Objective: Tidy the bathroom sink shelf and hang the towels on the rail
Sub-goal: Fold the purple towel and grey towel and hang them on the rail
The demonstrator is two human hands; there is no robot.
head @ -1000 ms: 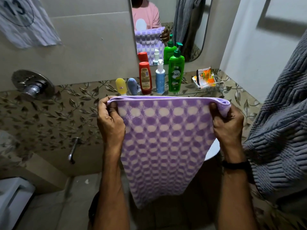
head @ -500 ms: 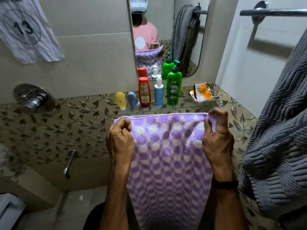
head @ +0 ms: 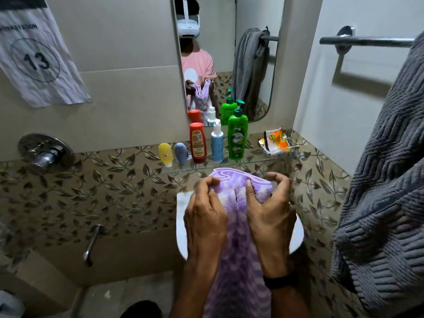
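Looks roughly halfway: the grey towel [head: 380,180] already hangs off the rail [head: 367,41] on the right wall, and the glass shelf [head: 263,162] looks pretty tidy with bottles lined up in a row. The purple towel [head: 236,203] isn't hung yet, it's over the sink [head: 181,226], bunched narrow between the left hand [head: 205,216] and right hand [head: 269,214], both clamped on its top fold. Bottle-wise there's a yellow tube [head: 165,154], grey tube [head: 180,153], red bottle [head: 197,142], blue spray bottle [head: 217,143] and green pump bottle [head: 237,136], all closed, contents not visible, plus loose sachets [head: 275,141] in the corner.

Upper walls [head: 128,42] are clad in plain beige tile; a leaf-patterned band [head: 91,191] is run below. A mirror [head: 229,42] is mounted centrally. White wall [head: 321,88] at right.
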